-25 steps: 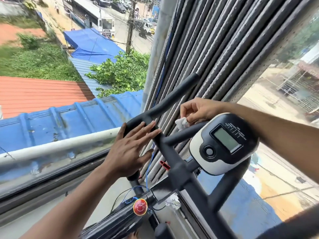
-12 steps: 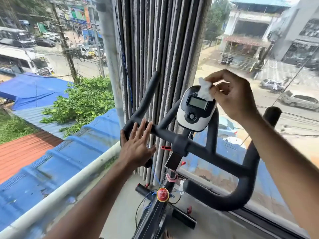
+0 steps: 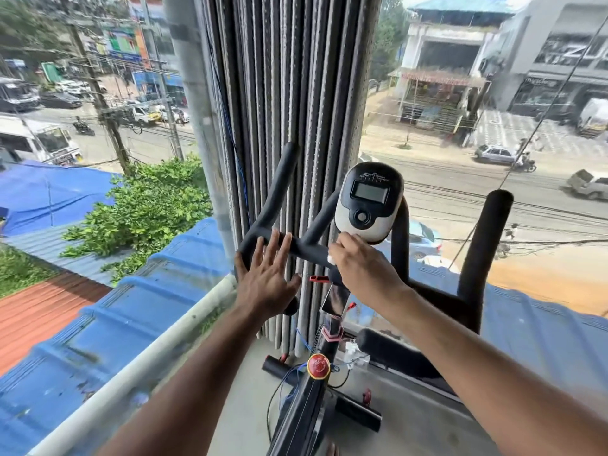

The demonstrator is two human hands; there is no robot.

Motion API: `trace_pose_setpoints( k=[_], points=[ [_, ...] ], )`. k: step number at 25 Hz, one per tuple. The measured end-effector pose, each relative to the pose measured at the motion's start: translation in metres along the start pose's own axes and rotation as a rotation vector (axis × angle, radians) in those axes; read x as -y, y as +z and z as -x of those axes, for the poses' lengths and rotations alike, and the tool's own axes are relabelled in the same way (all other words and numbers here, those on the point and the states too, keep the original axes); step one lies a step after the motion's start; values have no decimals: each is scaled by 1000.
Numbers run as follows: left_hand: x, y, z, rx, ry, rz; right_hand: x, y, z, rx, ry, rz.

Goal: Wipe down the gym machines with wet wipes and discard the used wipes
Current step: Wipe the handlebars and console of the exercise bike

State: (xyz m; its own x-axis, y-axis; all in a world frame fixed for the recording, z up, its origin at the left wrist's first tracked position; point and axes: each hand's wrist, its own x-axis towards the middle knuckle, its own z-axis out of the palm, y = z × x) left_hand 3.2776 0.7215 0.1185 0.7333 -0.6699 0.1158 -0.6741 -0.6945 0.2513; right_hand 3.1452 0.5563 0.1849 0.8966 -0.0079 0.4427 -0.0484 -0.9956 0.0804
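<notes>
Lowered below one console (image 3: 368, 202), right hand (image 3: 362, 271) pinches one wipe (image 3: 330, 258); left hand (image 3: 266, 278) flat.

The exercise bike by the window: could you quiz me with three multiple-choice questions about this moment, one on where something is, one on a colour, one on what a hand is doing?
1. Where is the white wipe?
A. on the floor
B. in the right hand, against the handlebar just below the console
C. draped over the curtain

2. What colour is the round knob low on the bike frame?
A. red
B. green
C. white

3. How is the left hand placed?
A. clenched in a fist
B. pinching a wipe
C. open, fingers straight, resting on the handlebar

Answers:
1 B: a bit of white shows at the curled fingers of the right hand, on the bar under the console.
2 A: the knob is red with a yellowish rim.
3 C: the fingers are spread flat across the bar and hold nothing.
</notes>
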Motion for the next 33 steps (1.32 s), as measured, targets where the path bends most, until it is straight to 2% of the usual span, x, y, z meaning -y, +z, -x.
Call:
trace_pose_setpoints(
  k=[2,4,7,10,14,17,20,23,26,30,33],
  points=[
    [10,-3,1,-26,48,-21,3,0,18,46,5,-101],
    [30,-7,-1,-49,136,-55,13,-3,37,90,96,-339],
    [58,-9,-4,-39,239,-85,30,0,54,-27,294,-671],
    [66,-10,-8,-20,291,-89,59,1,64,-83,471,-838],
    [72,-22,-22,19,378,-84,99,9,84,27,624,-1034],
    [79,-26,-30,46,396,-103,110,27,93,47,892,-1300],
    [87,-28,-37,85,414,-143,125,49,88,58,1178,-1701],
    [96,-40,-56,69,473,-257,127,59,76,-91,1379,-2006],
    [92,-59,-88,56,547,-286,126,57,61,-224,1424,-2104],
    [69,-60,-131,16,681,-427,131,59,53,-232,1381,-2183],
    [69,-55,-142,13,682,-337,128,61,51,-234,1399,-2241]
  ],
)
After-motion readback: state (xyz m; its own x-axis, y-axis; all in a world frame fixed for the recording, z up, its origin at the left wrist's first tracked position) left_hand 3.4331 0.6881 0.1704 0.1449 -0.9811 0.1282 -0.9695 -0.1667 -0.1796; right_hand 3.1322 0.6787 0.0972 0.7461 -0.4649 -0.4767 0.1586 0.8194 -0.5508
